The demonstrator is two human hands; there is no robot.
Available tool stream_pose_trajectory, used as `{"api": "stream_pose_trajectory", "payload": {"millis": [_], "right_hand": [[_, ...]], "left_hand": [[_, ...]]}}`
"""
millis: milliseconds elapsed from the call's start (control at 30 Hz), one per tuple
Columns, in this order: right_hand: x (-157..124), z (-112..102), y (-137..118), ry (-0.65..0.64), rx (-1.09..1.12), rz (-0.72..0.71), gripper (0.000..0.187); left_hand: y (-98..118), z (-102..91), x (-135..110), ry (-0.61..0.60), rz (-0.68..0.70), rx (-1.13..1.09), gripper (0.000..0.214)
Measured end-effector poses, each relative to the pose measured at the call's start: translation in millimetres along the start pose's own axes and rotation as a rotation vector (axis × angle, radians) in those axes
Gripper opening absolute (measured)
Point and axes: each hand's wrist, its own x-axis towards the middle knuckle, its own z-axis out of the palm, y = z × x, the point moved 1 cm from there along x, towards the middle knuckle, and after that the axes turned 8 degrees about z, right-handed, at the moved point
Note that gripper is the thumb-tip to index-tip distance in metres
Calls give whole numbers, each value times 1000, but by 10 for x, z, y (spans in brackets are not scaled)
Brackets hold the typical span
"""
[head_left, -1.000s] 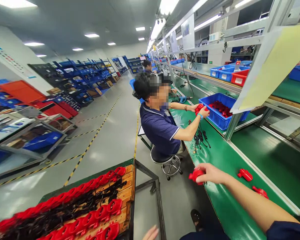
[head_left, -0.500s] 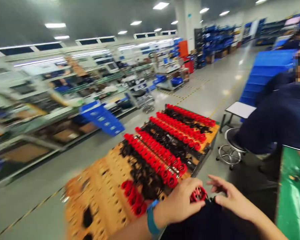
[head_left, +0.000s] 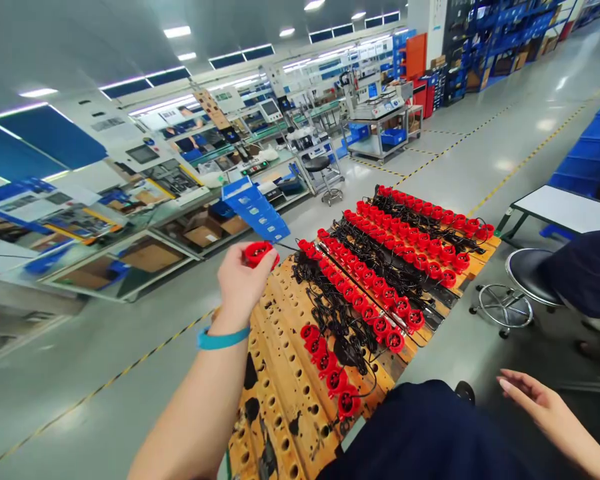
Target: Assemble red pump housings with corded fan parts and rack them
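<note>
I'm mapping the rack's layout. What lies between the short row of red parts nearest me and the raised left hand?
In the head view, bare holed wooden rack lies between left hand and near red row.

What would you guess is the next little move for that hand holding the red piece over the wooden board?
Probably lowering the left hand to seat the red part in a free hole of the wooden board. Its grip is closed on the part above the bare stretch, where the short row of red parts looks unfinished. The right hand is open, away from the board.
</note>
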Motion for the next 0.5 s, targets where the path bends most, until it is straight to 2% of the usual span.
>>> {"api": "stream_pose_trajectory", "payload": {"millis": [67, 133, 233, 367, 500], "right_hand": [[-21, -42, 127, 31, -10, 44, 65], [-27, -82, 275, 57, -3, 93, 60], [10, -130, 563, 89, 18, 163, 58], [109, -195, 947, 101, 23, 216, 56], [149, -234, 1062, 126, -34, 212, 52]], "left_hand": [[-427, 154, -164, -127, -140, -54, 58], [-825, 345, -428, -297, -295, -110, 63], [-1298, 574, -872, -433, -416, -135, 63], [-1707, 691, -1312, -548, -483, -172, 59], [-1949, 705, -1479, -595, -526, -216, 67]]}}
